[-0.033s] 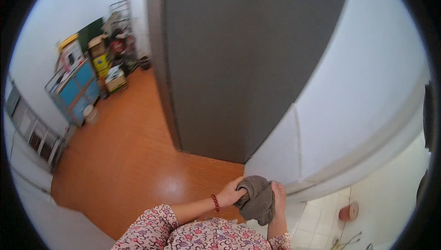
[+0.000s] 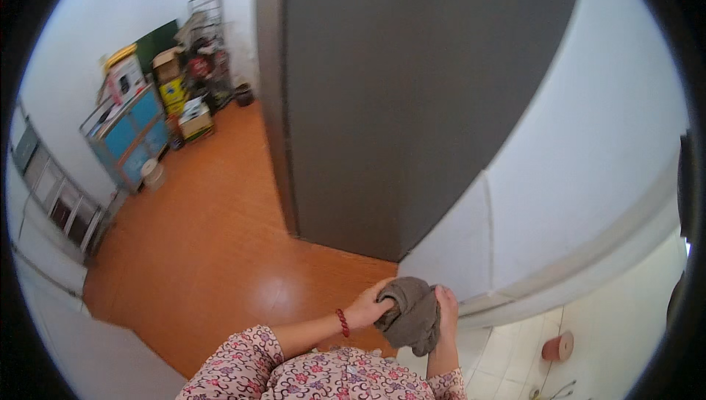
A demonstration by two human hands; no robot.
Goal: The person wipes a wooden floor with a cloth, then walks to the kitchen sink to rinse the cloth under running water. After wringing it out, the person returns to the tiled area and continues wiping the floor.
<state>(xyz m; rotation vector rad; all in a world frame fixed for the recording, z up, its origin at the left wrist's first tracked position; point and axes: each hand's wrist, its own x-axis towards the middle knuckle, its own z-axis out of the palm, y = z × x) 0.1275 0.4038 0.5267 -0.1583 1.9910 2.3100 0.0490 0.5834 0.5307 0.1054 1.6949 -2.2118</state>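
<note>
A cloth (image 2: 412, 323) is between the hands (image 2: 363, 310), before a door (image 2: 419, 106) with a cabinet (image 2: 122, 140) to its left.

A pale pink flowered, scroll-patterned top (image 2: 342, 378) is worn with a red beaded bracelet (image 2: 343, 323).

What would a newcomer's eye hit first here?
The tall dark grey panel, filling the upper middle, with the glossy orange floor spreading to its left. Then the bunched grey-brown cloth at lower centre, held between the left hand and right hand. Farther off, upper left, a blue-fronted cabinet stands by the wall.
</note>
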